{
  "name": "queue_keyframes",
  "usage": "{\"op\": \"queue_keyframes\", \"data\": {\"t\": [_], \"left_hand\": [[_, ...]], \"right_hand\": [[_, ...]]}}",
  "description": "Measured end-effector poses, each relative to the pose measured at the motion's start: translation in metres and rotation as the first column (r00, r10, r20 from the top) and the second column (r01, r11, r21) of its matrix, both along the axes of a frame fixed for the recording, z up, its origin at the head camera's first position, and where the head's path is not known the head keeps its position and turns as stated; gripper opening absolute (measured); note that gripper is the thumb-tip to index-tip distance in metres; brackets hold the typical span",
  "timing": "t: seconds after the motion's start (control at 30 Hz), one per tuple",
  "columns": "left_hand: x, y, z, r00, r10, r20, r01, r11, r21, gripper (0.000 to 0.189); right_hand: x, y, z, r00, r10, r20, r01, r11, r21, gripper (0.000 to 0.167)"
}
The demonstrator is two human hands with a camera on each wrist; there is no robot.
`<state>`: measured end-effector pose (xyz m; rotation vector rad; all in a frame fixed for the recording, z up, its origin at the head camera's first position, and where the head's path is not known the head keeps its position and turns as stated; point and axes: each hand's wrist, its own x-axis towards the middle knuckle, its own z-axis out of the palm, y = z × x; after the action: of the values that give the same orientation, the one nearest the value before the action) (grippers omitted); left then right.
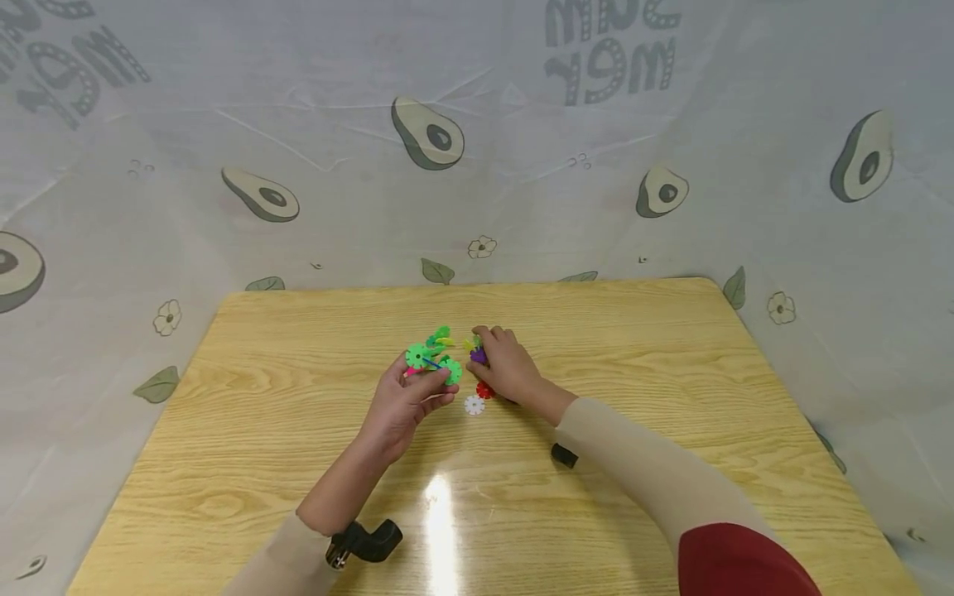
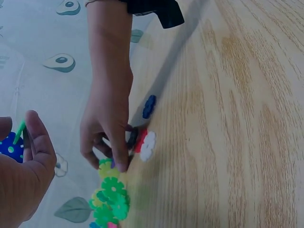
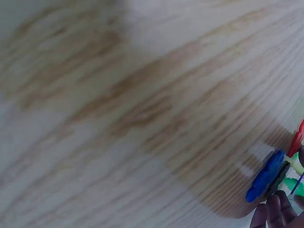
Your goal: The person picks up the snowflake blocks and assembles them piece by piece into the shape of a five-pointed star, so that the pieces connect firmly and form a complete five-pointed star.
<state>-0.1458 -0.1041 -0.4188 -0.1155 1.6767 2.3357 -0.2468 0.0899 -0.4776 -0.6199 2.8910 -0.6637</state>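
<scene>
Wooden tabletop [image 1: 313,430] below; coloured discs [image 1: 451,372] lie in and between hands [image 1: 401,406] [image 1: 510,364].

The left grip [image 1: 401,404] and right grip [image 1: 510,366] pinch near each other, the right angling inward.

On my head view: wood table [image 1: 633,348], glare [image 1: 440,530] low in view. Creased pale cloth [image 1: 522,211] behind and at both sides, printed with avocados [image 1: 428,134], leaves [image 1: 438,271], flowers [image 1: 482,247]; grey lettering [image 1: 611,70] near top.

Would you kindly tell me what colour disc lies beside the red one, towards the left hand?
The disc is white; it shows best in the head view.
</scene>
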Motion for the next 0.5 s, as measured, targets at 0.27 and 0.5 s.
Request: {"op": "queue_keyframes", "data": {"t": [0.27,0.5], "left_hand": [[0.000,0.003,0.001,1.000,-0.008,-0.001,0.008,1.000,0.007,0.047],[-0.001,0.003,0.002,1.000,-0.017,-0.008,0.017,1.000,0.015,0.050]], "right_hand": [[-0.003,0.011,-0.001,0.998,0.029,0.060,-0.016,0.979,-0.201,0.057],[0.009,0.026,0.013,0.994,0.064,0.087,-0.026,0.922,-0.386,0.060]]}}
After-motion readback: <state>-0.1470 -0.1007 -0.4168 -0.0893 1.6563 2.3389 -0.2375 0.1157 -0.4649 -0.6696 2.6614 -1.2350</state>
